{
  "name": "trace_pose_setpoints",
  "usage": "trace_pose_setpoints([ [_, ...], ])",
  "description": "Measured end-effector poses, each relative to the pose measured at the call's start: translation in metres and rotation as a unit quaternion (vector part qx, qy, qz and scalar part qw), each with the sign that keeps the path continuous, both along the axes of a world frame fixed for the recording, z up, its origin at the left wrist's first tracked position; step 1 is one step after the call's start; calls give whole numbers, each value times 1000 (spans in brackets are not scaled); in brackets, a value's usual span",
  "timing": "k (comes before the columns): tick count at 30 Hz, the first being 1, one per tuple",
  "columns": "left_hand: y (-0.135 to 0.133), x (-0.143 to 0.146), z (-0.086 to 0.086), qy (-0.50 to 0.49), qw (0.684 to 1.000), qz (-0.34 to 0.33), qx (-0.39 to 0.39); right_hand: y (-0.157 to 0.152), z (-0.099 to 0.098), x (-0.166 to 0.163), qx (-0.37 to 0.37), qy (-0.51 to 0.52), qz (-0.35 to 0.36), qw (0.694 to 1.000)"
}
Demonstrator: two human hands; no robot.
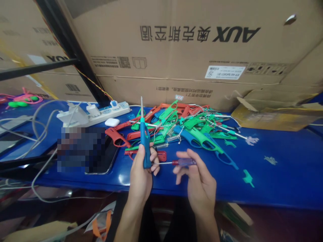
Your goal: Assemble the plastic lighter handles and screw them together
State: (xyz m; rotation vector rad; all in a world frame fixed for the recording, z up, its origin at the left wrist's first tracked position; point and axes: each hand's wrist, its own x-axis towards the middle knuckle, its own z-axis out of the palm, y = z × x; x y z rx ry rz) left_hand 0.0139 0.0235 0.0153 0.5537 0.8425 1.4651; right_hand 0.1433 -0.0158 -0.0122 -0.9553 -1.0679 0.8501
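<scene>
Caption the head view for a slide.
Left hand holding a blue plastic stick lighter upright, right hand holding a purple-handled metal screwdriver at the lighter's base, near multicoloured plastic parts.

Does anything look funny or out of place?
Yes. The big brown cardboard box looks flipped, since its printing is upside down. A small green plastic piece lies alone near the front of the blue table, as if strayed from the jumbled pile of red, green and blue plastic handles.

Dark device (111,155) mostly pixelated; forearms (135,205) cut by bottom edge; tip of screwdriver (184,162) indistinct
</scene>
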Motion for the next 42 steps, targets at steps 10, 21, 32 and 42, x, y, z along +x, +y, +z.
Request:
trace_pose_setpoints([
  [10,-1,-2,1,-4,1000,-7,-26,3,-3,5,-59,-38,-140,988],
  [21,-1,1,0,4,1000,-2,-17,7,2,-3,-64,20,-182,981],
  [32,-2,3,-5,66,997,0,30,-1,3,52,-98,-122,-209,965],
  [42,-18,0,-15,259,946,-182,71,9,-11,53,-87,-385,-243,886],
])
